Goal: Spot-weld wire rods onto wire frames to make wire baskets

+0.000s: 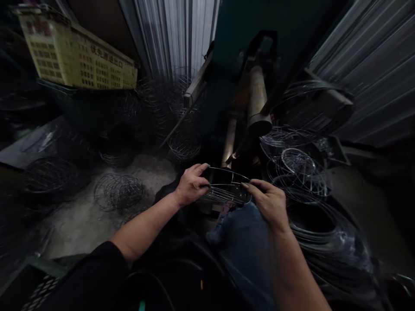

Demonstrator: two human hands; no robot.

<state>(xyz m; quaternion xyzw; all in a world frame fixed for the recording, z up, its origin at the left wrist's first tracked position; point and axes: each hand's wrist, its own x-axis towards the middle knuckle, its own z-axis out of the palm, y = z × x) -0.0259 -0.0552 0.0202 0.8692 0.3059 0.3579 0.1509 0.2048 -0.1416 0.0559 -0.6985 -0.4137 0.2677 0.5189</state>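
Between my two hands is a wire basket frame (223,194), made of thin, shiny curved wires with several close parallel ones low down. My left hand (193,185) pinches its left side between thumb and fingers. On the other side, the thumb and fingers of my right hand (267,198) grip its upper right rim. Just beyond the frame is a machine's lower brass-coloured rod (230,140), with a small tip by its near end. A thicker upper cylinder (257,97) juts out above. Whether the frame touches the machine I cannot tell.
Wire rings and frames (300,166) are piled at right, above a large wire coil (327,233). More wire frames (119,190) lie on the floor at left. A yellow crate (81,56) stands at the back left. A bar (197,84) sticks out left of the machine.
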